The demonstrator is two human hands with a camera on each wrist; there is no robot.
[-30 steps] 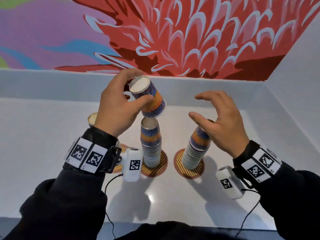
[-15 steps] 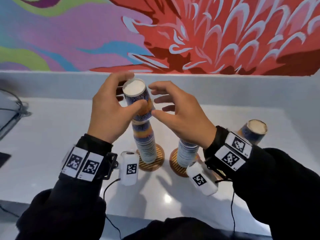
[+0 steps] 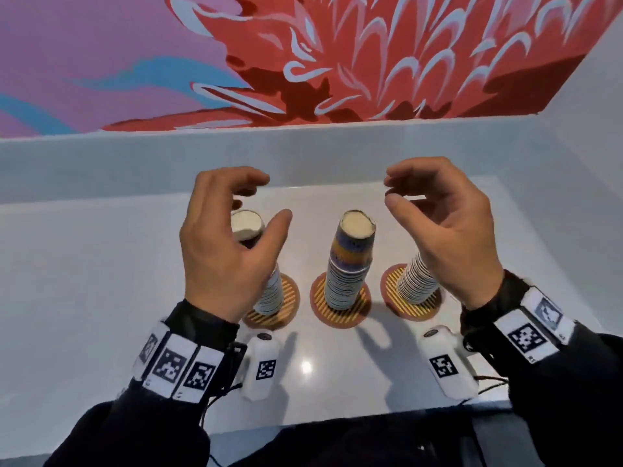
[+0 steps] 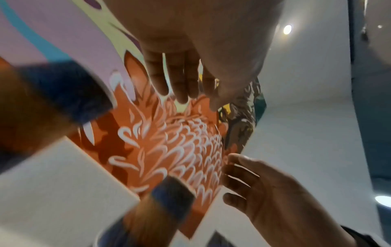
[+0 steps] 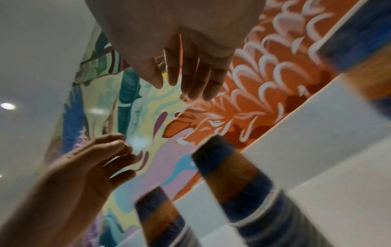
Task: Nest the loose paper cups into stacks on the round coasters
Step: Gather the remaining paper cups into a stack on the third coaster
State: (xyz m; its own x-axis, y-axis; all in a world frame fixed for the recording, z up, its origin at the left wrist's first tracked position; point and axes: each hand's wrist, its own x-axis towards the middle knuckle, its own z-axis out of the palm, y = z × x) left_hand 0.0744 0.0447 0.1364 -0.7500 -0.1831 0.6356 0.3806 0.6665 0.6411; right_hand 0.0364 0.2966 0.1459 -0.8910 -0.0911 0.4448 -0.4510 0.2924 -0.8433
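Observation:
Three stacks of upside-down blue and orange paper cups stand on round striped coasters. The middle stack (image 3: 350, 264) rises in full view on its coaster (image 3: 340, 313). My left hand (image 3: 269, 197) hovers over the left stack (image 3: 246, 225), fingers loosely curled, holding nothing. My right hand (image 3: 392, 187) hangs the same way above the right stack (image 3: 416, 284) and hides its top. In the left wrist view my left hand's fingers (image 4: 180, 80) are bare above the blurred middle stack (image 4: 165, 208). The right wrist view shows my right hand's fingers (image 5: 190, 75) bare too.
The white table (image 3: 101, 281) ends at a low white ledge (image 3: 303, 153) under a red flower mural. A white side wall (image 3: 593, 112) closes the right. Wrist cameras (image 3: 263, 369) hang just above the table's near edge.
The cup my left hand held now sits on top of the middle stack. Both hands have let go and moved apart, left and right of that stack.

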